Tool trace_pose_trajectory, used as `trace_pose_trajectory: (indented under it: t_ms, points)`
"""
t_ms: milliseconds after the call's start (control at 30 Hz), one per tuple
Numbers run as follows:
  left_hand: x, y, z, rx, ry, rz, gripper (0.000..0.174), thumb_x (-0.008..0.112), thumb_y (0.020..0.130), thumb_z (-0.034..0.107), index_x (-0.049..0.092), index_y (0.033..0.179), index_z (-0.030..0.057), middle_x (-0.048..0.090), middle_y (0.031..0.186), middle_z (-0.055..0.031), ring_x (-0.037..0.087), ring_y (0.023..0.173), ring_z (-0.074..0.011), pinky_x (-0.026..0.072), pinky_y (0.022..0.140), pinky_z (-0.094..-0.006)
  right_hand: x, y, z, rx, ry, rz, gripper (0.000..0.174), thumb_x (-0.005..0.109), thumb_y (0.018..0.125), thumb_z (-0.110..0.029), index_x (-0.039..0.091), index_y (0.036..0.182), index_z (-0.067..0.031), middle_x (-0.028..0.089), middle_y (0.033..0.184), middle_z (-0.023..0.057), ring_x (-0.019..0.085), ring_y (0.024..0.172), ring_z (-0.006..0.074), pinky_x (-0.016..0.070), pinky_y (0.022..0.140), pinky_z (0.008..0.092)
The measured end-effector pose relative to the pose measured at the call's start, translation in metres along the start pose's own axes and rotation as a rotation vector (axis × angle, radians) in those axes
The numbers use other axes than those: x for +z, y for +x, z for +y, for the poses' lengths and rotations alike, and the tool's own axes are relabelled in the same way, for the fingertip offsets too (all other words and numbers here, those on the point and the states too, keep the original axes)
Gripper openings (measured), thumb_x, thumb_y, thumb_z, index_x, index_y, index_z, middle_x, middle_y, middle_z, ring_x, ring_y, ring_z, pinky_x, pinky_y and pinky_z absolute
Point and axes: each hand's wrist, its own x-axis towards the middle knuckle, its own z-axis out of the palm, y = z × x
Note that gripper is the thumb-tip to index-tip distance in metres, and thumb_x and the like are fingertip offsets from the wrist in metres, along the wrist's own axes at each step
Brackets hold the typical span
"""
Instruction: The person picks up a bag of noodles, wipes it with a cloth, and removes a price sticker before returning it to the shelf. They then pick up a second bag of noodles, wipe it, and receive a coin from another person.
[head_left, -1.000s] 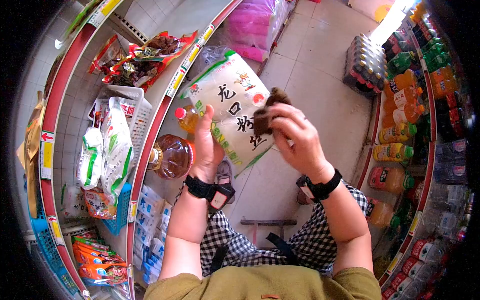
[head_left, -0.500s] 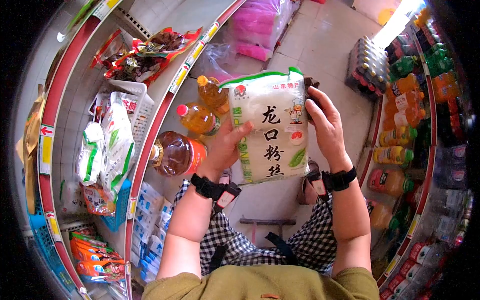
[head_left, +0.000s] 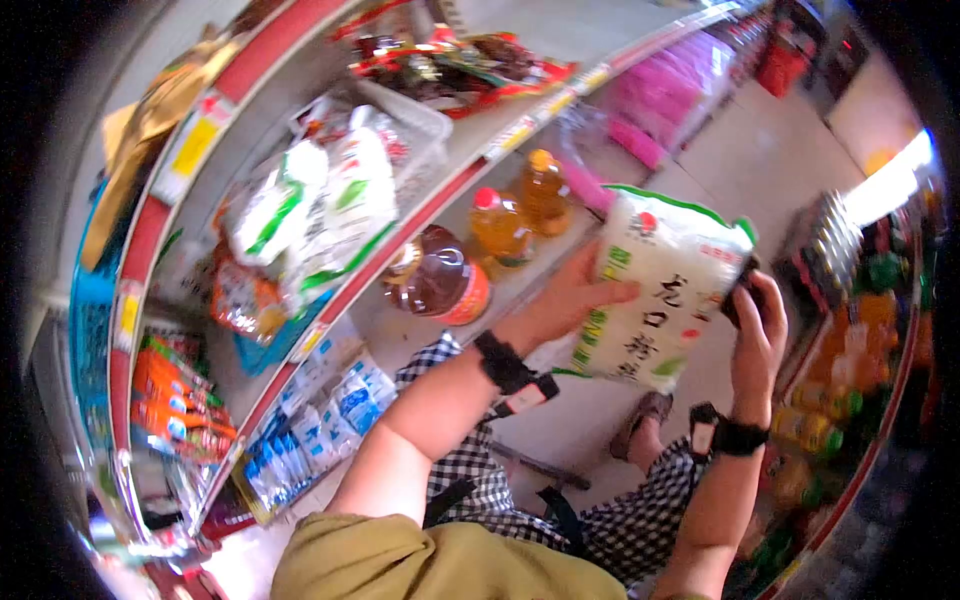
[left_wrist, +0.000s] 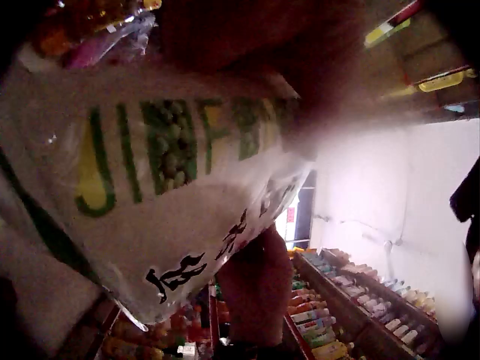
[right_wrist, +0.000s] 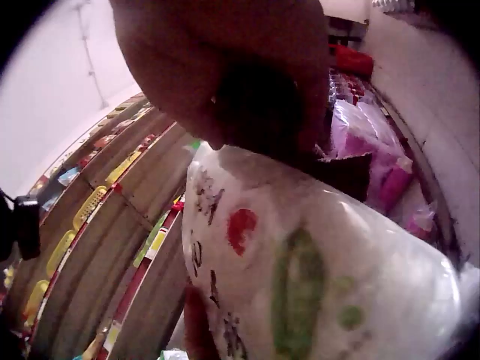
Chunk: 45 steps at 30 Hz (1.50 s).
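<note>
A white, green-edged bag of vermicelli [head_left: 655, 290] hangs in front of the body in the head view, its printed front facing up. My left hand [head_left: 560, 305] grips its left edge, thumb across the front. At the far edge, my right hand [head_left: 757, 335] holds a dark brown cloth [head_left: 738, 290] against the bag's upper right side. The left wrist view shows green letters on the bag [left_wrist: 142, 165] below the dark shape of the left hand [left_wrist: 255, 37]. In the right wrist view the cloth [right_wrist: 349, 176] pokes out beneath the right hand [right_wrist: 217, 67].
Left of the bag, a shelf bears oil bottles [head_left: 500, 225] and a large dark jug [head_left: 440, 280]. Higher up lie white packages [head_left: 345, 200] in a basket. Pink wrapped packs [head_left: 670, 85] stand beyond. Drink bottles [head_left: 855, 350] line the right shelf.
The bag has turned from slanted to facing up, and the right hand with the cloth has gone from its front to its right edge. The head view has since swung and tilted.
</note>
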Motion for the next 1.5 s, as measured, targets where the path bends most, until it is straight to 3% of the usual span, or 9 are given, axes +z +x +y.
trace_pose_trajectory:
  t_ms: [133,300,633,867,1033,1233,1267,1367,1500]
  points:
    - [0.000,-0.001,0.009,0.072,-0.447,0.037,0.053,0.062,0.090,0.016,0.038,0.136,0.0066,0.056,0.125,-0.0075,0.057,0.109,-0.0191,0.0487,0.093,-0.0364,0.005,-0.003,-0.005,0.157,-0.177,-0.225,0.024,0.049,0.096,-0.018,0.059,0.109,0.0001,0.058,0.090,-0.0014,0.050,0.080,0.0069,0.0413,0.072,0.0208]
    - [-0.013,-0.001,0.018,0.122,-0.473,0.087,0.051,0.060,0.092,0.021,0.038,0.136,0.0074,0.053,0.129,-0.0082,0.056,0.112,-0.0197,0.0476,0.096,-0.0383,0.021,-0.015,-0.009,0.243,0.052,-0.454,0.057,0.066,0.076,-0.021,0.048,0.123,0.0060,0.058,0.110,0.0077,0.054,0.101,0.0154,0.0410,0.092,0.0278]
    - [-0.008,-0.004,0.016,0.220,-0.282,-0.128,0.086,0.074,0.081,0.034,0.021,0.144,0.0093,0.044,0.138,-0.0102,0.045,0.124,-0.0210,0.0428,0.100,-0.0385,0.004,-0.002,0.016,0.274,0.382,-0.272,0.057,0.066,0.080,-0.021,0.044,0.126,0.0051,0.058,0.111,0.0144,0.061,0.098,0.0243,0.0529,0.085,0.0370]
    - [-0.003,-0.011,0.011,0.051,-0.324,-0.260,0.074,0.074,0.079,0.030,0.035,0.137,0.0061,0.052,0.131,-0.0100,0.050,0.118,-0.0212,0.0415,0.101,-0.0382,0.009,-0.001,0.020,0.240,0.262,-0.064,0.056,0.060,0.086,-0.032,0.045,0.130,-0.0010,0.055,0.117,0.0129,0.059,0.101,0.0239,0.0529,0.079,0.0367]
    - [-0.009,-0.014,0.015,0.131,-0.294,-0.097,0.064,0.071,0.077,0.019,0.043,0.132,0.0043,0.055,0.126,-0.0091,0.053,0.115,-0.0206,0.0414,0.100,-0.0388,0.022,0.000,0.018,0.201,0.300,-0.059,0.050,0.046,0.096,-0.040,0.049,0.127,-0.0008,0.055,0.115,0.0104,0.057,0.101,0.0208,0.0515,0.079,0.0333]
    - [-0.018,-0.029,0.060,0.336,-0.111,0.111,0.069,0.073,0.080,0.032,0.041,0.134,0.0018,0.055,0.126,-0.0120,0.053,0.115,-0.0203,0.0430,0.100,-0.0363,0.009,0.003,0.013,0.218,0.378,-0.078,0.044,0.049,0.096,-0.037,0.055,0.121,-0.0013,0.058,0.112,0.0088,0.057,0.098,0.0176,0.0510,0.077,0.0314]
    - [-0.023,-0.034,0.073,0.327,-0.088,0.112,0.065,0.073,0.081,0.030,0.044,0.132,0.0010,0.057,0.124,-0.0120,0.054,0.114,-0.0202,0.0447,0.100,-0.0366,0.014,-0.001,0.009,0.235,0.344,0.080,0.040,0.049,0.096,-0.034,0.056,0.119,-0.0024,0.057,0.109,0.0085,0.057,0.096,0.0169,0.0514,0.073,0.0305]
    - [-0.034,-0.038,0.117,0.319,-0.221,0.157,0.062,0.074,0.078,0.016,0.044,0.129,0.0013,0.057,0.121,-0.0126,0.057,0.110,-0.0226,0.0480,0.096,-0.0387,0.000,0.000,0.021,0.041,0.129,-0.039,0.039,0.052,0.095,-0.034,0.056,0.119,-0.0034,0.057,0.107,0.0078,0.057,0.097,0.0166,0.0515,0.073,0.0303]
    - [-0.064,-0.036,0.166,0.325,-0.112,0.375,0.042,0.069,0.083,0.013,0.053,0.120,-0.0017,0.063,0.113,-0.0136,0.063,0.103,-0.0240,0.0530,0.090,-0.0379,0.001,-0.009,-0.004,0.183,0.436,-0.035,0.035,0.054,0.094,-0.030,0.056,0.117,-0.0033,0.057,0.107,0.0074,0.057,0.094,0.0157,0.0511,0.074,0.0300]
